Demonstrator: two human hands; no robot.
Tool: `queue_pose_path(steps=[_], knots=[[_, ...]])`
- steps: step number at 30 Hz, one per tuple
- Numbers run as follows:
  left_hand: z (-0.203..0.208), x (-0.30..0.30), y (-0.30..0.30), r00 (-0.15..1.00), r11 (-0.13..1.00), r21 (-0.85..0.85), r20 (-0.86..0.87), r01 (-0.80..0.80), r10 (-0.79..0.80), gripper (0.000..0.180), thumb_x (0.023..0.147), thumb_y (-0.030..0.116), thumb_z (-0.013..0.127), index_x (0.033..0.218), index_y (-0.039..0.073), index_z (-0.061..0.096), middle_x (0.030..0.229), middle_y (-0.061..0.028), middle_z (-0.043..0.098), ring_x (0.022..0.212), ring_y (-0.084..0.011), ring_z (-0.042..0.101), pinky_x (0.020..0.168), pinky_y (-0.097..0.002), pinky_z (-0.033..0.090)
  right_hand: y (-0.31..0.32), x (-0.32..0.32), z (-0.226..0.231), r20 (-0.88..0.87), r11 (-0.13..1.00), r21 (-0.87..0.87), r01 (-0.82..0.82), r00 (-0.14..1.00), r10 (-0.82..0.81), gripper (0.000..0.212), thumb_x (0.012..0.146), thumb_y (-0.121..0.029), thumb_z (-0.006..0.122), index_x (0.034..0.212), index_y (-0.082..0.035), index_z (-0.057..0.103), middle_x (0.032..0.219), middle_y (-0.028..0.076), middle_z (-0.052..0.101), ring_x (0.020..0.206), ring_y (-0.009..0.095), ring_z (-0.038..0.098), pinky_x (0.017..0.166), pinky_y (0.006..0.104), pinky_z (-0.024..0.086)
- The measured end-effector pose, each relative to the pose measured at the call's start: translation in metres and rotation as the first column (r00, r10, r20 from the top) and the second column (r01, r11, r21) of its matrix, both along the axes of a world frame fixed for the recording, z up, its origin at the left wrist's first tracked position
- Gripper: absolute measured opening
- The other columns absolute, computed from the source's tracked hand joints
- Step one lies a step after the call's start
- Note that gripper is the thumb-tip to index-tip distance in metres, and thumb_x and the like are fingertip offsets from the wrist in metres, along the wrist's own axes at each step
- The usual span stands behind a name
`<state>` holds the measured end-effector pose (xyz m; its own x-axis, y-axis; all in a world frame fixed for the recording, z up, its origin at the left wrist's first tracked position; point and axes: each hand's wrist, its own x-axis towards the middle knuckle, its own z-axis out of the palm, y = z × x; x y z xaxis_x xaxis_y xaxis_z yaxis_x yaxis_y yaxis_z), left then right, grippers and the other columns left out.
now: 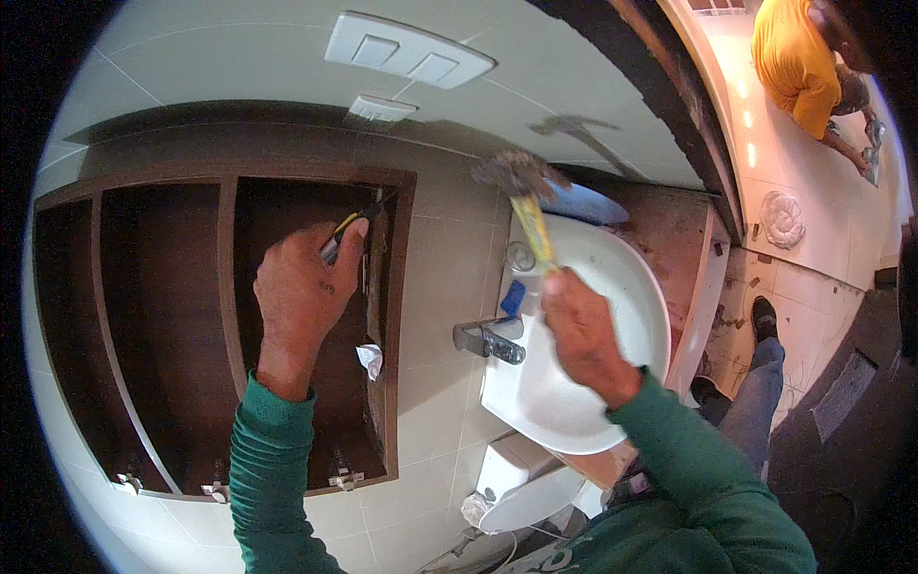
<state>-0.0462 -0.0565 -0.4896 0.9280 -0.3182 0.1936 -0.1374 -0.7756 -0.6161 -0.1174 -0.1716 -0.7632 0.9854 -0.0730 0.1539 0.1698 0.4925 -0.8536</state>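
My left hand (308,287) is closed around a chisel (346,235) with a black-and-yellow handle. Its thin tip points at the upper right inner corner of a dark brown wooden cabinet (228,239) set into the tiled wall. Over the white washbasin (626,316), my right hand (585,330) grips a hammer (534,230) by its yellow handle. The hammer's dark head is raised, apart from the chisel and somewhat blurred. A crumpled white scrap (369,361) sits by the cabinet's right inner side, below my left hand.
A dark faucet (490,342), a blue piece (513,298) and a small round glass (520,255) are on the basin's left rim. Below is a white toilet (521,478). White switch plates (409,50) are on the wall. A person in yellow (798,62) crouches beyond the doorway.
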Motion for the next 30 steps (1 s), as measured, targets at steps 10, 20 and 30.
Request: queue_pose_path(steps=[10, 20, 30], knots=[[-0.002, -0.022, -0.034, 0.992, 0.979, 0.165, -0.019, -0.122, 0.127, 0.046, 0.097, 0.047, 0.067, 0.082, 0.003, 0.068, 0.074, -0.0175, 0.065, 0.066, -0.0366, 0.069, 0.056, -0.0449, 0.054, -0.13, -0.031, -0.098, -0.156, 0.757, -0.646, -0.101, 0.988, -0.002, 0.031, 0.096, -0.032, 0.069, 0.091, -0.002, 0.064, 0.069, 0.019, 0.064, 0.059, 0.039, 0.064, 0.057, 0.0459, 0.05], [-0.034, -0.106, -0.116, 0.923, 0.896, -0.274, -0.265, -0.351, 0.28, 0.033, 0.095, 0.033, 0.073, 0.101, 0.001, 0.068, 0.079, -0.016, 0.064, 0.064, -0.0291, 0.067, 0.058, -0.04, 0.053, -0.166, -0.001, -0.16, -0.028, 0.498, -0.867, -0.021, 1.0, -0.006, 0.029, 0.083, -0.024, 0.075, 0.101, -0.003, 0.065, 0.086, 0.018, 0.065, 0.082, 0.038, 0.067, 0.072, 0.0479, 0.056], [-0.166, -0.252, -0.107, 0.742, 0.131, -0.84, -0.38, -0.527, 0.553, 0.04, 0.098, 0.034, 0.068, 0.109, -0.002, 0.053, 0.083, -0.0157, 0.064, 0.074, -0.0262, 0.064, 0.066, -0.0391, 0.05, -0.203, -0.003, -0.173, 0.062, 0.555, -0.831, -0.026, 0.988, 0.139, 0.026, 0.081, -0.025, 0.073, 0.089, -0.003, 0.061, 0.08, 0.018, 0.062, 0.073, 0.039, 0.063, 0.064, 0.0488, 0.05]])
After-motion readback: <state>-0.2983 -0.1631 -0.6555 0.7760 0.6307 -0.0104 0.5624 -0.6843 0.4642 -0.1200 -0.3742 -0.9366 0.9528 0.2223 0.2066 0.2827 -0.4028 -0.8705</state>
